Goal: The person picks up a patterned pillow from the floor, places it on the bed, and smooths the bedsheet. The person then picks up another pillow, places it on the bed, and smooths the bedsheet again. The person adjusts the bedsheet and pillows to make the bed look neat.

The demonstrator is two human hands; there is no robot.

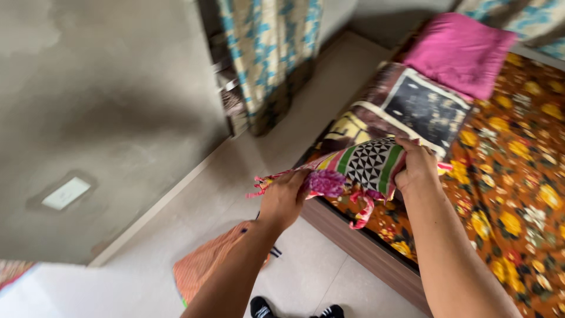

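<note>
The person holds a folded patchwork cloth point(359, 168) up in front of the body, just over the near edge of the bed point(518, 176), which serves as the landmark here. The left hand point(284, 199) has its grip pinched shut on the cloth's left end, where a pink frilled bunch and a fringe stick out past the fingers; the right hand point(416, 166) has its grip closed over the cloth's right end, fingers curled on top. The cloth looks light and thoroughly soft: it sags slightly between the two hands and a pink tie dangles from its underside, so it would probably flop and unfold if held at one point only. Taking it by both ends or along a folded edge seems the surest hold; it does not look slippery or fragile. On the bed beyond the cloth lies a dark printed folded blanket point(412, 109), and farther up the bed a magenta pillow point(459, 53). Off the bed's near side, on the floor point(247, 153), an orange striped fabric point(203, 271) lies beside the left forearm, partly covered by it, and a curtain point(271, 59) hangs against the wall. The thumbs and the cloth's underside are hidden, the bed is cut off at the right, and motion blur softens the patterns.
</note>
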